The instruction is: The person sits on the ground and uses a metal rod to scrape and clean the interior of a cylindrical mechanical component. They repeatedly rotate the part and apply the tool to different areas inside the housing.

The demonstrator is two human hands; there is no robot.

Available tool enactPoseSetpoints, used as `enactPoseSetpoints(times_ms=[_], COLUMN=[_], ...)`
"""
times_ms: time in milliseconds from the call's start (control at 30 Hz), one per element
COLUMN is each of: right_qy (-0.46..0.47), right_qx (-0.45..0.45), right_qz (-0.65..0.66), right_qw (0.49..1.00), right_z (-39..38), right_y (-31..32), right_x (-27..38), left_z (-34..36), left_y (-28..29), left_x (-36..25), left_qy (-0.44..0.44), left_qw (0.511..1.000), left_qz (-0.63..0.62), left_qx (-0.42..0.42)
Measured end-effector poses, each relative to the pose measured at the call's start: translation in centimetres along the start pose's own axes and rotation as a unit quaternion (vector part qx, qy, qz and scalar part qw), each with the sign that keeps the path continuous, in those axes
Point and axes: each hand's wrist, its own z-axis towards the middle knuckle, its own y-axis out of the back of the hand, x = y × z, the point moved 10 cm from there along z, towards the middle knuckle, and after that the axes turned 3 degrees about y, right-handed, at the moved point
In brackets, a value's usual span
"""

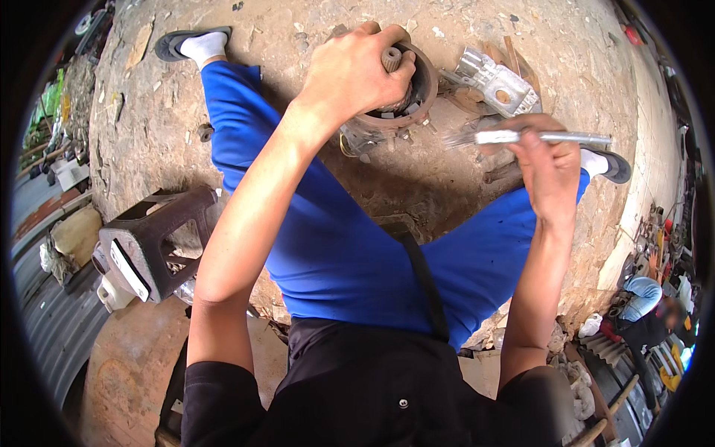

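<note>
My left hand point(356, 73) is closed around a splined metal shaft point(392, 56), its toothed end poking up between thumb and fingers. The shaft stands inside a round, rusty metal housing point(426, 86) on the dirt ground between my legs; my palm hides part of the housing's rim. In my right hand point(550, 165) is a paintbrush point(592, 138), gripped by its pale handle and held level. Its bristles point left toward the housing, blurred and apart from it. Just beyond the brush lies a silvery cast-metal part point(500, 83) with a round hole.
A dark plastic stool point(160, 238) lies on its side at the left, near corrugated metal sheets point(56, 328). A small round piece point(205, 132) rests by my left leg. Far right, another person point(648, 320) is among scattered tools and parts.
</note>
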Motion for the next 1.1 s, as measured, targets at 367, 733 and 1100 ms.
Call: enactPoseSetpoints(times_ms=[367, 733, 1100], right_qy=[-0.024, 0.071, 0.139], right_qx=[-0.113, -0.143, -0.143], right_qz=[-0.089, -0.157, -0.146], right_qw=[0.989, 0.975, 0.969], right_z=[-1.1, -2.3, -4.2], right_y=[0.5, -0.1, -2.7], right_x=[-0.4, 2.7, 2.5], left_z=[0.8, 1.7, 2.4], left_y=[-0.7, -1.4, -0.9], left_x=[-1.7, -3.6, -1.8], left_qy=[-0.008, -0.004, 0.041], left_qw=[1.000, 0.999, 0.998], left_qz=[0.025, 0.033, -0.009], left_qx=[0.016, 0.030, 0.052])
